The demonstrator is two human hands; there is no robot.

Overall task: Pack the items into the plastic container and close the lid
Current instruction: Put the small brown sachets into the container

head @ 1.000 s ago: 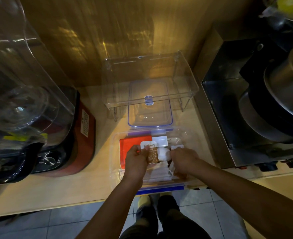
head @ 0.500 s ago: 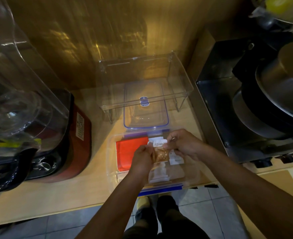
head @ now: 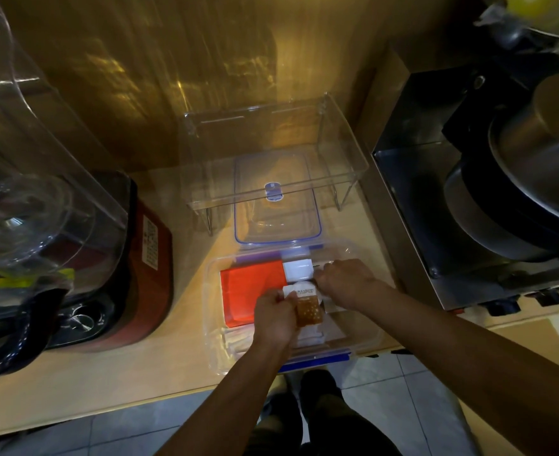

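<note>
A small brown packet (head: 309,310) is held by the left hand (head: 273,319) over the box (head: 215,324), low in the middle. The right hand (head: 344,283) is closed on something white that cannot be made out. The packet looks light and soft, so it is best pinched by its edges

1 container (head: 215,324), 1 lid (head: 276,205), 2 hands (head: 273,319)

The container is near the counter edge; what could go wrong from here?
The container sits at the counter's front edge, so pressing down could tip it off. The left hand holds a brown packet above the other items; standing high, it may block the lid behind.
</note>
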